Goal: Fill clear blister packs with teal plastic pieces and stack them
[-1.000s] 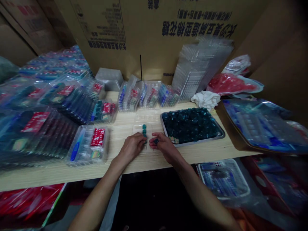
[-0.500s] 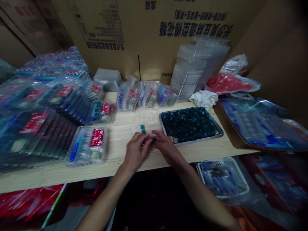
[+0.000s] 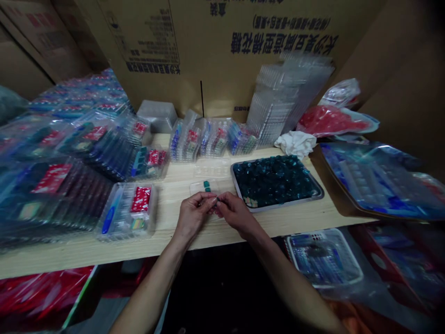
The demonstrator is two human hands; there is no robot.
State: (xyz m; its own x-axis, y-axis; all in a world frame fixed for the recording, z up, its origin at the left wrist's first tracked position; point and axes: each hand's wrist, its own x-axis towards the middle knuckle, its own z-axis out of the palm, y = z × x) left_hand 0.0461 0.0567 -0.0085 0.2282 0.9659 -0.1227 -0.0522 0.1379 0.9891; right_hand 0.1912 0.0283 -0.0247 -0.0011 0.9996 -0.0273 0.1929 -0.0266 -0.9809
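Over the front of the wooden table, my left hand (image 3: 195, 212) and my right hand (image 3: 235, 212) meet fingertip to fingertip. Both pinch one small dark teal piece (image 3: 217, 199), mostly hidden by the fingers. Just behind them lies a clear plastic blister tray (image 3: 194, 188), partly covered by my left hand, with two teal pieces (image 3: 206, 184) in it. To the right of my right hand stands a shallow tray (image 3: 255, 208) heaped with glossy dark teal pieces (image 3: 274, 178). A second clear blister tray (image 3: 212, 168) lies farther back.
Filled clear packs (image 3: 125, 211) with blue pens and red packets crowd the left side. More packs (image 3: 186, 139) and tall stacks of clear trays (image 3: 274, 102) line the back, against a cardboard box (image 3: 208, 65). At right is an open carton (image 3: 333, 195); below, a white basket (image 3: 354, 260).
The fingers of both hands have closed in around the small dark teal piece, which now shows less. My right hand's fingers have curled inward. The trays stay where they were.
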